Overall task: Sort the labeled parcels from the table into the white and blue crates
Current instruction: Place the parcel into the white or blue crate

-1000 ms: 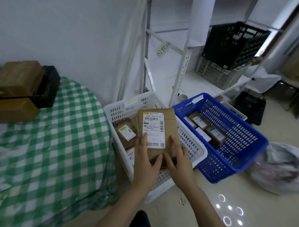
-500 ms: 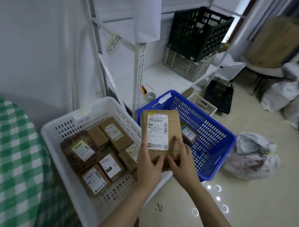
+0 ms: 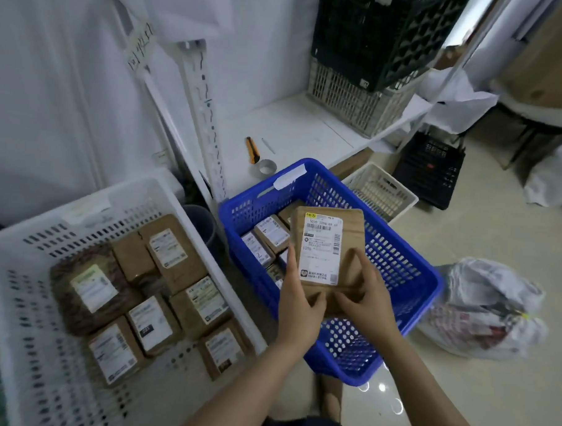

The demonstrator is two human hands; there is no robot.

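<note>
- Pale glossy floor (image 3: pixel 474 398) under the blue crate (image 3: pixel 410 250); white wall behind it.
- Low white shelf (image 3: pixel 293 126) behind the blue crate carries a utility knife (image 3: pixel 252 150), a tape roll (image 3: pixel 267 167), and a black crate (image 3: pixel 371 33) stacked on a grey crate (image 3: pixel 349 96).
- Crumpled plastic bag (image 3: pixel 484 308) on the floor, just right of the blue crate.
- White crate (image 3: pixel 18 298) stands just left of the blue crate and holds several brown parcels (image 3: pixel 175 250), labels up.
- Blue crate holds labelled boxes (image 3: pixel 270 233) at its far left end.
- Brown labelled parcel (image 3: pixel 326 247) is held upright over the blue crate's interior. The left hand (image 3: pixel 296 305) and right hand (image 3: pixel 366 305) both grip its lower part, fingers curled round it.
</note>
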